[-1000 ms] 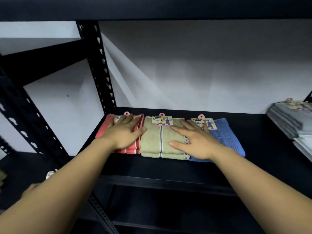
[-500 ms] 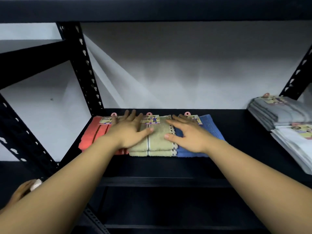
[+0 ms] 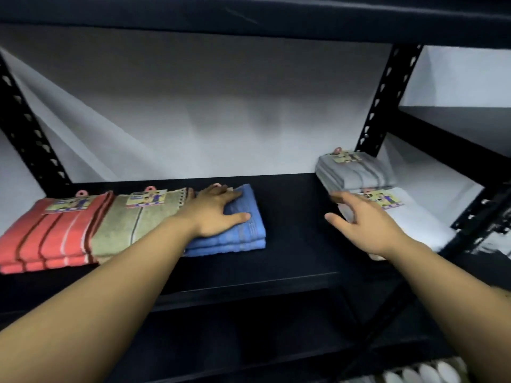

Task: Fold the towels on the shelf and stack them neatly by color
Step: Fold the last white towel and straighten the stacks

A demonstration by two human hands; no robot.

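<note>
Three folded towel stacks lie side by side at the left of the black shelf (image 3: 290, 261): red striped towels (image 3: 49, 239), olive green towels (image 3: 138, 225) and blue towels (image 3: 237, 233). My left hand (image 3: 213, 211) rests flat on top of the blue stack, fingers straight. At the right, a grey towel stack (image 3: 356, 172) sits at the back and white towels (image 3: 412, 217) lie in front of it. My right hand (image 3: 362, 219) hovers open at the left edge of the white towels, fingers spread, slightly blurred.
Black perforated uprights (image 3: 387, 100) stand at the back left and back right. The upper shelf board (image 3: 249, 15) hangs low overhead. A bare stretch of shelf lies between the blue and white stacks. Pale rounded objects (image 3: 423, 371) show on a lower level at bottom right.
The view swung right. My left hand went from the red and green towels onto the blue stack. My right hand left the blue towels and reached across to the white ones.
</note>
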